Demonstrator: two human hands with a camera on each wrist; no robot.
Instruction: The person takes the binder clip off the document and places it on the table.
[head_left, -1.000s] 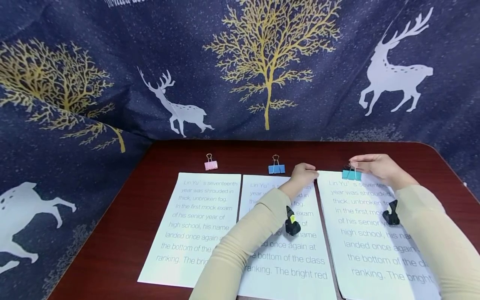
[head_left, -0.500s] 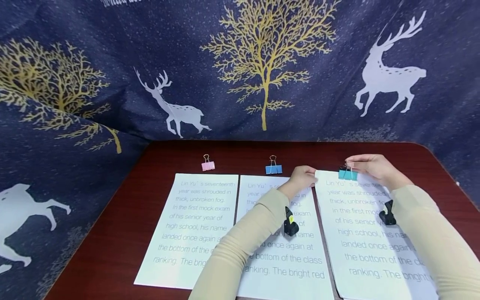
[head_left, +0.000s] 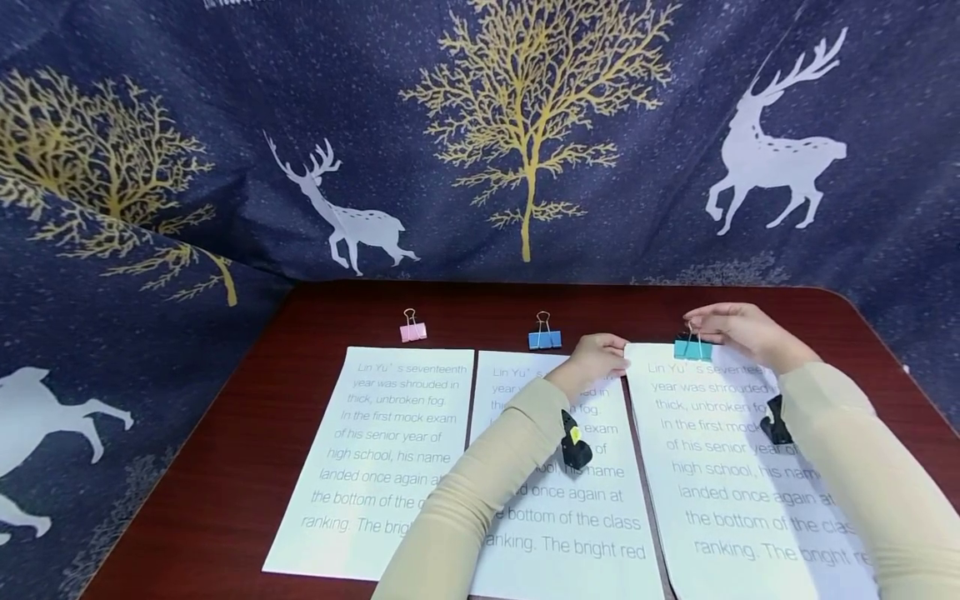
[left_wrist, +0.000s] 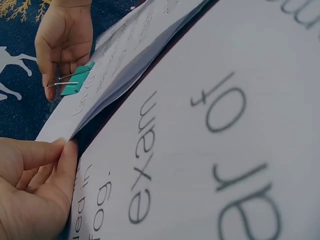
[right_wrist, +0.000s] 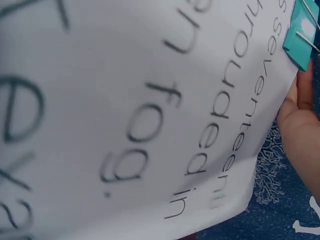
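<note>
My left hand (head_left: 595, 363) pinches the top left corner of the right-hand paper stack (head_left: 712, 471) between thumb and fingers; the left wrist view shows this corner lifted a little, with loose sheet edges. At that stack's top edge sits a teal binder clip (head_left: 693, 348), its wire handles pointing away from the paper. My right hand (head_left: 746, 333) holds the clip by its handles, fingers curled at their ends. In the right wrist view the teal clip (right_wrist: 301, 35) is partly cut off, and the right hand (right_wrist: 300, 122) lies partly behind the paper.
Two more printed paper stacks lie to the left: a middle one (head_left: 555, 508), partly under my left forearm, and a left one (head_left: 375, 450). Above them rest a blue binder clip (head_left: 544, 339) and a pink binder clip (head_left: 413, 332). A patterned cloth (head_left: 450, 167) hangs behind the dark red table (head_left: 225, 467).
The head view has shifted slightly, moving everything a little left. My right fingers have shifted slightly at the clip's handles. The left hand keeps its pinch on the corner.
</note>
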